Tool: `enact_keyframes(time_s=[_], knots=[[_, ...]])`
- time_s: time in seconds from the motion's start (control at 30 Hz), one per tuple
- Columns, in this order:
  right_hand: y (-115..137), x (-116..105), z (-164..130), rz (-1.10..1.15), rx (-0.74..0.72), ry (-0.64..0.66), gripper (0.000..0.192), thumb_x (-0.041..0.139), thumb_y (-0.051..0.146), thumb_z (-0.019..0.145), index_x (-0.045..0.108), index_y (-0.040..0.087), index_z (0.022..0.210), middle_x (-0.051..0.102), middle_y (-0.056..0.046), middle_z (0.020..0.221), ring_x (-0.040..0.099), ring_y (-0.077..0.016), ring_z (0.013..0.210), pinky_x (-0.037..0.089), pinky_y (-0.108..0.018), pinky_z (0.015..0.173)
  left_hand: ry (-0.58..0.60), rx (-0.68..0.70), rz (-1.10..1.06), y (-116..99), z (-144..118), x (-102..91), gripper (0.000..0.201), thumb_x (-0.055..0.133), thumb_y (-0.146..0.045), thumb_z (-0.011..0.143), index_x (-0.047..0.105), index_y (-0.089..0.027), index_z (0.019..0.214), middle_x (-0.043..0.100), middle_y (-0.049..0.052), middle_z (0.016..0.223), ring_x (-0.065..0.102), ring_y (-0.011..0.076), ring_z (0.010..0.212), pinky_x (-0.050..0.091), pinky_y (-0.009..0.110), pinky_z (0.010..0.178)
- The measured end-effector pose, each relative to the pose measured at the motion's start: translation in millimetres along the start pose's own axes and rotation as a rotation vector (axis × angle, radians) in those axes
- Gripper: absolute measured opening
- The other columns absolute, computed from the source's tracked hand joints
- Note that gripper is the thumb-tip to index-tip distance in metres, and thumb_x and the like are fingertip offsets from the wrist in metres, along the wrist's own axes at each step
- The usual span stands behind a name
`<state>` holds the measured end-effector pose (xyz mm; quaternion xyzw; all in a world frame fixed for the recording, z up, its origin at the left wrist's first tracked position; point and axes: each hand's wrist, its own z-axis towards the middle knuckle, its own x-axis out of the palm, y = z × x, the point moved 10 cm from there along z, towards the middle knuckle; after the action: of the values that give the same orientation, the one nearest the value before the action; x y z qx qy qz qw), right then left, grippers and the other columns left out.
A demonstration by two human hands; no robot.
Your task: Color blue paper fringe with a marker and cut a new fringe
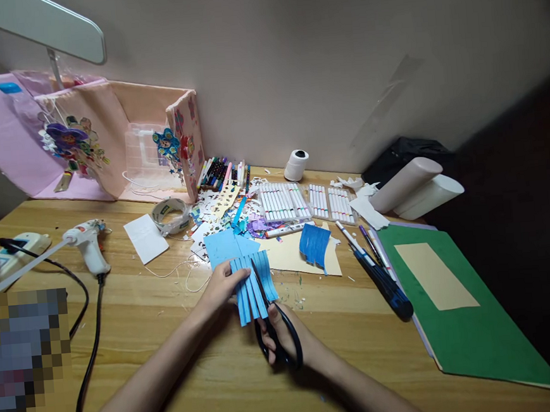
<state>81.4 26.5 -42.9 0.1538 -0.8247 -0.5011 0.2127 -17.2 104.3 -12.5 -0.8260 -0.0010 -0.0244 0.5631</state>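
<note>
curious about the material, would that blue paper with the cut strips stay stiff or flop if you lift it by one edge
Probably floppy: the blue paper is thin and already slit into strips that splay apart below the left hand. Likely very light, and the strips could tear near the scissors in the right hand.

1 scissors (278, 333), 2 fringed blue papers (255, 287), 1 glue gun (87, 243), 1 tape roll (171, 215)

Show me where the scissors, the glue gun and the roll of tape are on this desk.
scissors (280, 339): head view, on the black handle loops held by the right hand.
glue gun (88, 241): head view, on its white body.
roll of tape (171, 215): head view, on the ring's rim.
</note>
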Motion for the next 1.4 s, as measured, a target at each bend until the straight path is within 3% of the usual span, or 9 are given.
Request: enact_keyframes(time_s=[0.2, 0.4, 0.57, 0.9, 1.07, 1.3, 1.37, 1.4], knots=[[-4, -1, 3, -0.001, -0.013, -0.001, 0.065, 0.037, 0.084, 0.067, 0.039, 0.019, 0.069, 0.037, 0.009, 0.042, 0.04, -0.0061, 0.03, 0.037, -0.017, 0.032, 0.024, -0.025, -0.075, 3, -2, 3.0, 0.027, 0.067, -0.037, 0.06, 0.052, -0.017, 0.067, 0.049, -0.005, 0.058, 0.045, 0.0111, 0.051, 0.035, 0.022, 0.049], [2, -3, 0, -0.048, -0.051, -0.006, 0.072, 0.026, 0.086, 0.068, 0.044, 0.017, 0.077, 0.04, 0.007, 0.045, 0.047, -0.0083, 0.033, 0.035, -0.016, 0.033, 0.089, -0.065, -0.116, 7, -6, 12.5, 0.028, 0.068, -0.037, 0.061, 0.053, -0.016, 0.069, 0.049, -0.005, 0.058, 0.045, 0.0106, 0.05, 0.035, 0.022, 0.048], [0, -4, 2, -0.043, -0.021, -0.029, 0.071, 0.031, 0.085, 0.067, 0.045, 0.016, 0.078, 0.04, 0.008, 0.043, 0.046, -0.0077, 0.032, 0.036, -0.016, 0.032, 0.096, -0.086, -0.132, 11, -7, 14.1, 0.028, 0.068, -0.037, 0.065, 0.053, -0.015, 0.073, 0.049, -0.005, 0.06, 0.046, 0.0099, 0.052, 0.034, 0.02, 0.047], [-6, -6, 5, -0.018, -0.017, -0.053, 0.067, 0.038, 0.083, 0.067, 0.046, 0.017, 0.075, 0.041, 0.008, 0.041, 0.044, -0.0067, 0.028, 0.034, -0.014, 0.028, 0.101, -0.07, -0.141, 11, -5, 13.1, 0.029, 0.069, -0.037, 0.066, 0.053, -0.015, 0.076, 0.051, -0.004, 0.062, 0.048, 0.0106, 0.053, 0.036, 0.021, 0.049], [-3, -4, 5, 0.018, -0.044, -0.046, 0.069, 0.035, 0.086, 0.064, 0.043, 0.018, 0.074, 0.038, 0.009, 0.04, 0.042, -0.0069, 0.028, 0.033, -0.015, 0.029, 0.118, 0.014, -0.115, 1, -4, 13.4, 0.029, 0.07, -0.037, 0.067, 0.058, -0.014, 0.078, 0.055, -0.001, 0.067, 0.05, 0.012, 0.059, 0.04, 0.022, 0.055], [17, 4, -7, 0.051, -0.064, 0.216, 0.071, 0.024, 0.086, 0.067, 0.043, 0.018, 0.073, 0.047, 0.004, 0.052, 0.05, -0.0097, 0.041, 0.039, -0.02, 0.041, -0.06, 0.111, -0.151, -8, 3, -11.2, 0.037, 0.07, -0.042, 0.066, 0.064, -0.014, 0.087, 0.066, 0.004, 0.085, 0.059, 0.0184, 0.074, 0.045, 0.027, 0.068], [25, -9, -4, 0.07, -0.054, 0.197, 0.066, 0.032, 0.083, 0.069, 0.044, 0.018, 0.071, 0.044, 0.005, 0.047, 0.048, -0.0097, 0.038, 0.036, -0.019, 0.038, -0.108, 0.121, -0.162, -7, 5, -18.5, 0.036, 0.071, -0.043, 0.066, 0.064, -0.013, 0.085, 0.067, 0.005, 0.084, 0.06, 0.0195, 0.075, 0.046, 0.027, 0.068], [30, -23, 0, 0.083, -0.072, 0.105, 0.061, 0.037, 0.079, 0.072, 0.044, 0.018, 0.069, 0.043, 0.006, 0.045, 0.047, -0.0091, 0.036, 0.035, -0.018, 0.038, -0.123, 0.123, -0.164, -7, 5, -20.8, 0.036, 0.071, -0.044, 0.066, 0.063, -0.013, 0.083, 0.067, 0.004, 0.082, 0.06, 0.0197, 0.075, 0.046, 0.027, 0.068]])
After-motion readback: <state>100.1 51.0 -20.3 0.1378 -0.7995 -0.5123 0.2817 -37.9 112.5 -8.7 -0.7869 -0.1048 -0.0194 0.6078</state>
